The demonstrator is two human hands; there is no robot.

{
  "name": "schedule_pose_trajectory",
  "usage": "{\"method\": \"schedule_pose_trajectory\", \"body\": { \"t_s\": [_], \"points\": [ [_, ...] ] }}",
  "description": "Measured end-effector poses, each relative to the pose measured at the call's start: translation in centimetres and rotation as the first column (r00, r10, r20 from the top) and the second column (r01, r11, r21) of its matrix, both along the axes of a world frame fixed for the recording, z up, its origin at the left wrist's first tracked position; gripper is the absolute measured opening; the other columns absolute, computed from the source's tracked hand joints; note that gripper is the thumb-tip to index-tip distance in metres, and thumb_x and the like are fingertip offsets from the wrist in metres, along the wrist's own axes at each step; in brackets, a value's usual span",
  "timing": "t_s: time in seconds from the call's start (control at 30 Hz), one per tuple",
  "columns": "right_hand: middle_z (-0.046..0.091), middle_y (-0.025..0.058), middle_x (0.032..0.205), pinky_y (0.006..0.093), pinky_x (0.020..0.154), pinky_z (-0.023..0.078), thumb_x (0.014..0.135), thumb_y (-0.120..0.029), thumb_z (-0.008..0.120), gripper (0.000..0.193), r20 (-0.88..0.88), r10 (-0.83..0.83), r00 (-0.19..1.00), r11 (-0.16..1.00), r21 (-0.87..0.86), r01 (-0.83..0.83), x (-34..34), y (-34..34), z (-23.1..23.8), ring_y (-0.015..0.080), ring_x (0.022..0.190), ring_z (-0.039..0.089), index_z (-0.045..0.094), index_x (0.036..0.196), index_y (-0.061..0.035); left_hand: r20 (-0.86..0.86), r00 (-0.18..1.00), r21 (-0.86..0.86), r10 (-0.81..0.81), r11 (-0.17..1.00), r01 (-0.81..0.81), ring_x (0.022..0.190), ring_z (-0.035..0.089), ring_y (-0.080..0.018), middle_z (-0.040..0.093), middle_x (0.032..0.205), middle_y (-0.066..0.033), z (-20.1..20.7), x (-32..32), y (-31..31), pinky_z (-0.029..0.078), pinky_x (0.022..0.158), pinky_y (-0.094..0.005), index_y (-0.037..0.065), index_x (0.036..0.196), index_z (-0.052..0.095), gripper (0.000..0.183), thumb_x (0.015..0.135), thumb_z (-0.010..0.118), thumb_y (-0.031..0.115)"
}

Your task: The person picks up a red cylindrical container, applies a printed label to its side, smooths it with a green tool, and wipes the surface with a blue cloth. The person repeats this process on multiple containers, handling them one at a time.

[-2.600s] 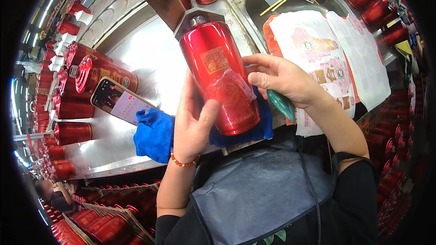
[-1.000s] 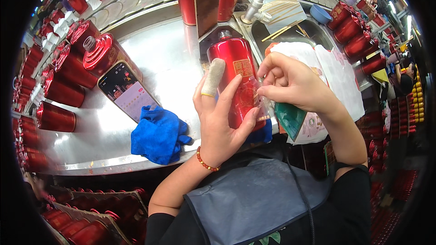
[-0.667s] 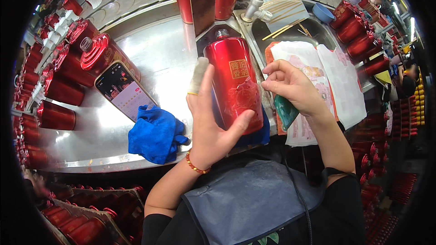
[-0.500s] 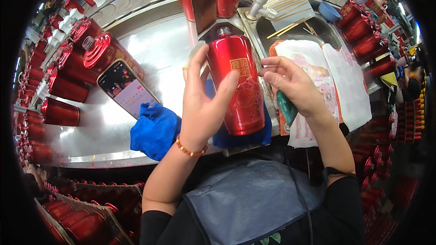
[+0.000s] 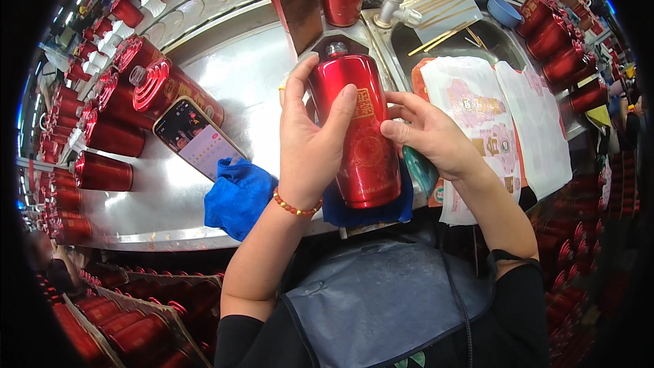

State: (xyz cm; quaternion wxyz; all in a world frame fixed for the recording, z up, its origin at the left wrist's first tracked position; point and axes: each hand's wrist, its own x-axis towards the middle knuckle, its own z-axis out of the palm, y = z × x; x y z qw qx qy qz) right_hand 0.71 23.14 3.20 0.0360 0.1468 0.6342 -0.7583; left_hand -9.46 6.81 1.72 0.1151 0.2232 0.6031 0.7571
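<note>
A glossy red bottle with a gold square label and a bare glass neck lies tilted on a blue cloth before me. My left hand grips it from the left, thumb across the front and fingers round the far side. Something pale and yellow shows at those fingertips, too hidden to name. My right hand is at the bottle's right side, thumb and fingers curled and fingertips against its edge. Under that palm, a smooth green pointed tool is held; its exact kind is unclear.
A phone with a lit screen leans against red bottles on the left, beside a crumpled blue cloth. At the right lie printed label sheets. Behind them is a sink with a tap. A brown upright panel stands ahead.
My right hand has moved left, with the green tool, and its fingertips now meet the bottle's side. My left hand keeps its grip. The whole view has shifted slightly.
</note>
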Motion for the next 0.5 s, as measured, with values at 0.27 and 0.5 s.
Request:
{"method": "schedule_pose_trajectory", "body": {
  "t_s": [0.27, 0.5],
  "points": [
    [0.06, 0.0095, 0.122, 0.0217, 0.074, 0.051, 0.096, -0.02, 0.073, 0.069, 0.019, 0.001, 1.0, 0.999, -0.045, 0.0, 0.08, 0.03, -0.19, 0.0081, 0.085, 0.059, 0.038, 0.15, 0.004, -0.01, 1.0, -0.187, -0.005, 0.982, 0.003, 0.128, 0.052, -0.0275, 0.044, 0.138, -0.0213, -0.15, 0.03, -0.19, 0.045, 0.107, -0.0374, -0.005, 0.151, 0.031, 0.08, 0.092, 0.077, 0.023],
    [0.063, 0.0133, 0.127, 0.0291, 0.097, 0.05, 0.096, -0.025, 0.074, 0.061, -0.008, 0.009, 1.0, 0.996, -0.09, -0.01, 0.15, 0.27, -0.88, 0.0163, 0.115, 0.061, 0.048, 0.145, 0.0011, 0.055, 0.998, -0.16, -0.038, 0.986, 0.047, 0.134, 0.048, -0.0292, 0.04, 0.147, -0.0249, -0.12, -0.01, -0.52, 0.042, 0.111, -0.0379, -0.007, 0.153, 0.028, 0.083, 0.093, 0.076, 0.028]
  ]
}}
